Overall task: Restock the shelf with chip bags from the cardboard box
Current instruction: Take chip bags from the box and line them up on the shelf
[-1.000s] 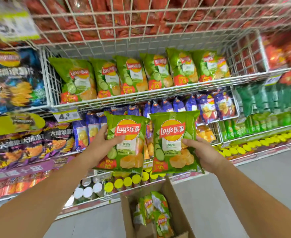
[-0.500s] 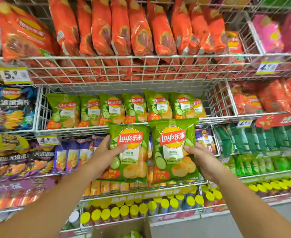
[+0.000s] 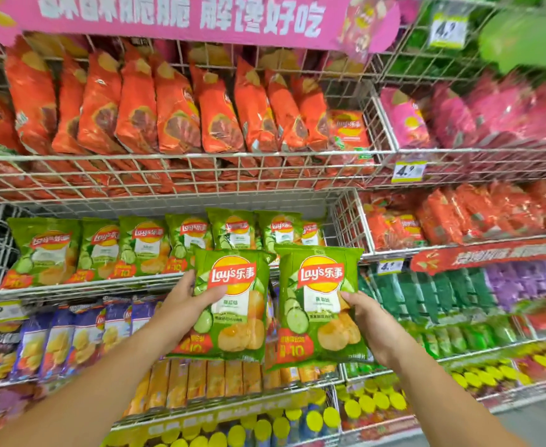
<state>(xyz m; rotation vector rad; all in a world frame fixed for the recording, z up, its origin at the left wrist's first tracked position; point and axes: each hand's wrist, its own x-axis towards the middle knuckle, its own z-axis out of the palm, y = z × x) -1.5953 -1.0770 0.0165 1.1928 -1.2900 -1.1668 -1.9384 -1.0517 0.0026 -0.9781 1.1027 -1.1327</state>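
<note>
I hold two green cucumber chip bags upright, side by side, just below and in front of the white wire shelf basket (image 3: 71, 287). My left hand (image 3: 181, 306) grips the left green bag (image 3: 233, 304) by its left edge. My right hand (image 3: 367, 321) grips the right green bag (image 3: 318, 304) by its right edge. In the basket a row of several matching green bags (image 3: 142, 245) stands upright; its right end, behind my two bags, has open room. The cardboard box is out of view.
Orange-red bags (image 3: 175, 108) fill the wire shelf above, under a pink banner (image 3: 181, 14). Pink bags (image 3: 459, 117) and red bags (image 3: 459, 214) sit to the right. Blue-purple bags (image 3: 71, 337), orange tubes and yellow-lidded cans (image 3: 371, 404) fill the lower shelves.
Both hands have lifted the two green bags higher, up to the green-bag shelf. My view has tilted upward, so the cardboard box has dropped out of sight.
</note>
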